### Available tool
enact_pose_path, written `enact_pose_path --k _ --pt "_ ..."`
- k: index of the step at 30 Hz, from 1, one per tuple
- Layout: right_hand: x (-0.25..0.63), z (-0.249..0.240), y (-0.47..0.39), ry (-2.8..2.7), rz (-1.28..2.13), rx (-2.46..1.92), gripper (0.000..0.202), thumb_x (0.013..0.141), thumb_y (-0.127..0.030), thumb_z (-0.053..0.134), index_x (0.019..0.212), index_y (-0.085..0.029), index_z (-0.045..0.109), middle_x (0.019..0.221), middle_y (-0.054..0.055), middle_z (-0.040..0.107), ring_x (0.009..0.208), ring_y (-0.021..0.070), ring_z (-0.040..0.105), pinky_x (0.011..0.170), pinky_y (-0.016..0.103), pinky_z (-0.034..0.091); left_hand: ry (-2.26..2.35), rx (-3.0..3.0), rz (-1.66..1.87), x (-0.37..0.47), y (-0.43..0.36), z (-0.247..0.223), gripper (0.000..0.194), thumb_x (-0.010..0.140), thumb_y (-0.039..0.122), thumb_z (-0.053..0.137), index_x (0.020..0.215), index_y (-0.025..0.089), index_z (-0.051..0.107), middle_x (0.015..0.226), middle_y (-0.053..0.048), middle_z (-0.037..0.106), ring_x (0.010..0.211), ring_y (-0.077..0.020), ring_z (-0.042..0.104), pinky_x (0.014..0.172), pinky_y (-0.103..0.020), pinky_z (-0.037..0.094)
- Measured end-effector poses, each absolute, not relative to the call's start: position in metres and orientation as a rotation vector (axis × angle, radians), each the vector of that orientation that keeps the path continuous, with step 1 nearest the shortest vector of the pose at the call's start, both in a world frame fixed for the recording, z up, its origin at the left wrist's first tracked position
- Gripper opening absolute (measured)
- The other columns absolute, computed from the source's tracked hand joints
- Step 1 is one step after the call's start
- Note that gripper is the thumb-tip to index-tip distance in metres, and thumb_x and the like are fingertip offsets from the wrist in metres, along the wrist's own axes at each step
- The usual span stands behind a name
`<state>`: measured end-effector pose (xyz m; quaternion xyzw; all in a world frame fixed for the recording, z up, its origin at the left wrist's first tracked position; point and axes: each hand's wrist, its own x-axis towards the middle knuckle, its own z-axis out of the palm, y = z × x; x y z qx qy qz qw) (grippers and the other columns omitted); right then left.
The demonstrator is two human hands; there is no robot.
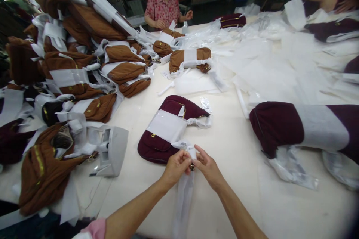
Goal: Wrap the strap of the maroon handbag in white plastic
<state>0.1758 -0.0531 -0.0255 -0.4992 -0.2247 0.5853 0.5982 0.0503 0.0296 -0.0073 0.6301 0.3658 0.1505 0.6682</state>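
Note:
A dark maroon bag (157,145) lies on the white table in front of me, with a band of white paper (165,125) round its middle. Its strap is wrapped in white tissue (183,194) and runs down towards me. My left hand (179,164) pinches the wrapped strap near a small metal ring (192,167) at the bag's lower edge. Close against it, my right hand (204,164) holds the same spot between thumb and fingers, its index finger raised. The fingertips partly hide the ring.
Brown bags (75,71) are piled at the left, beside a grey tape dispenser (112,151). Another maroon bag (276,123) lies at the right. White paper sheets (275,63) cover the far table, where a person (164,9) stands.

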Motion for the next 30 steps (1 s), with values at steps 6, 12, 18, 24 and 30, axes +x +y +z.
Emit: enact_pose_path --k 6,12,18,24,30 --pt "0.166 -0.034 -0.058 -0.415 1.314 -1.079 0.079 0.07 -0.038 0.064 0.134 -0.017 0.022 0.105 0.009 0.06 0.095 0.0189 0.056 0.088 0.036 0.041 0.63 2.362 0.543 0.039 0.027 -0.013 0.023 0.085 0.023 0.046 0.104 0.015 0.056 0.08 -0.006 0.058 0.073 -0.0132 0.055 0.065 -0.023 0.046" --pt "0.167 -0.033 -0.056 -0.463 1.306 -1.06 0.078 0.072 -0.034 0.062 0.135 -0.016 0.02 0.103 0.008 0.06 0.093 0.019 0.057 0.085 0.036 0.043 0.639 2.416 0.383 0.033 0.027 -0.003 0.011 0.081 0.023 0.05 0.084 0.015 0.058 0.072 -0.002 0.053 0.058 -0.0087 0.05 0.053 -0.019 0.041" --pt "0.186 -0.022 -0.049 -0.749 1.283 -1.142 0.072 0.074 -0.034 0.061 0.134 -0.018 0.025 0.09 0.003 0.061 0.08 0.0161 0.057 0.074 0.032 0.045 0.759 1.487 0.151 0.046 0.032 0.003 0.027 0.074 0.037 0.059 0.08 0.015 0.045 0.061 0.005 0.049 0.035 -0.004 0.041 0.033 -0.015 0.032" --pt "0.192 -0.016 -0.056 -0.736 1.361 -1.156 0.067 0.077 -0.033 0.056 0.134 -0.021 0.025 0.109 0.007 0.055 0.097 0.0167 0.053 0.083 0.03 0.042 0.715 1.245 0.171 0.055 0.033 -0.001 0.034 0.068 0.039 0.065 0.074 0.014 0.044 0.057 0.004 0.052 0.037 -0.0072 0.048 0.035 -0.016 0.035" --pt "0.183 -0.028 -0.06 -0.736 1.256 -1.299 0.064 0.076 -0.029 0.053 0.134 -0.02 0.025 0.094 0.003 0.056 0.083 0.0143 0.055 0.072 0.027 0.047 0.721 1.189 0.093 0.059 0.036 -0.001 0.033 0.069 0.04 0.064 0.075 0.013 0.045 0.052 0.003 0.053 0.04 -0.009 0.05 0.04 -0.018 0.04"
